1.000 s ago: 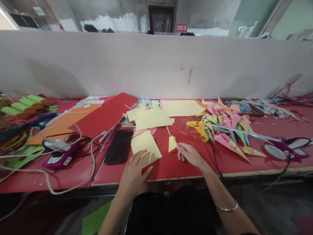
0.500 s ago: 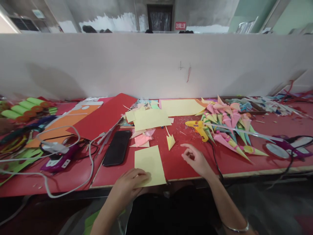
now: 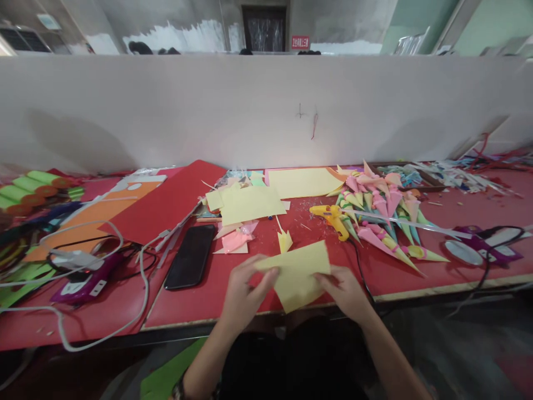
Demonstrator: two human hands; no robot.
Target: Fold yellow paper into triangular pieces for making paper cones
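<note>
A pale yellow sheet of paper (image 3: 300,278) is held tilted over the front edge of the red table. My left hand (image 3: 249,286) pinches its left corner between thumb and fingers. On the opposite side, my right hand (image 3: 340,286) grips the sheet with the thumb on top and the fingers mostly hidden. Just beyond the sheet lies a small yellow folded paper piece (image 3: 285,241) on a thin stem. Another pale yellow sheet (image 3: 251,204) rests on paper scraps farther back, with a pink packet (image 3: 237,240) in front of it.
A black phone (image 3: 190,256) lies to the left, near white cables and a purple power strip (image 3: 87,282). To the right are a yellow glue gun (image 3: 332,218) and a heap of pastel paper cones (image 3: 385,208). A white partition (image 3: 208,111) stands behind the table (image 3: 425,222).
The yellow sheet has been lifted off the table and turned. My right hand has come in from the right and taken hold of it, while my left hand has moved up with it.
</note>
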